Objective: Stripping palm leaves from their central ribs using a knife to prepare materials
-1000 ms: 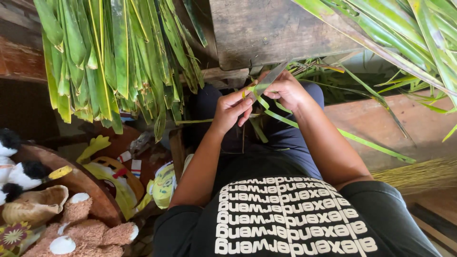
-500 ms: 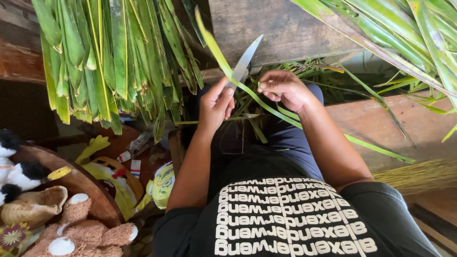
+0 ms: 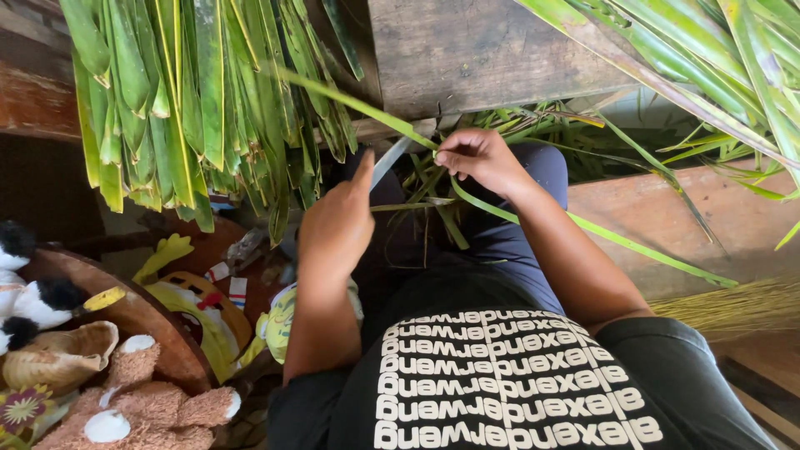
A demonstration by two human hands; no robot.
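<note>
My right hand (image 3: 482,158) pinches a long, narrow green palm leaf strip (image 3: 621,240) above my lap. The strip runs from the upper left, through my fingers, down to the right over a wooden plank. My left hand (image 3: 337,223) is lower and to the left, closed on a knife (image 3: 388,162). Its pale blade points up toward my right hand and ends close to the strip. My left thumb sticks up beside the blade. The knife's handle is hidden inside my fist.
A thick bundle of green palm leaves (image 3: 183,100) hangs at the upper left, and more fronds (image 3: 717,58) fill the upper right. A wooden board (image 3: 483,50) stands ahead. A wooden bowl (image 3: 158,329) with plush toys sits at lower left. Dry straw (image 3: 733,307) lies at right.
My left hand has drawn down and to the left with the knife. The strip's free end has swung from upright over to the left. My right hand has stayed nearly in place.
</note>
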